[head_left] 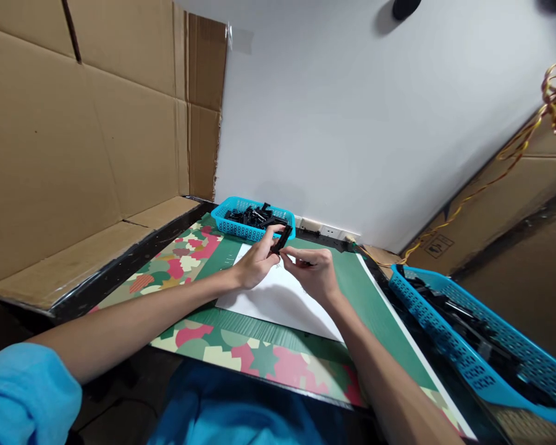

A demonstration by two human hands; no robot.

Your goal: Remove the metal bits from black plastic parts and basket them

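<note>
My left hand (258, 261) is closed around a narrow black plastic piece (283, 238), which tilts up toward the right above a white sheet of paper (269, 300). Close against its lower end is my right hand (312, 270), thumb and forefinger pinched together. Whether a small part sits in that pinch is too small to tell; something dark shows under the curled fingers. Just beyond both hands stands a blue basket (241, 231) filled with black plastic parts (252, 216).
A long blue basket (463, 361) of black parts stands at the right. A patterned green board (259, 355) covers the table. Power sockets (330, 232) line the wall, with a yellow twisted cable (458, 213) running from a plug. Cardboard (97, 123) walls the left side.
</note>
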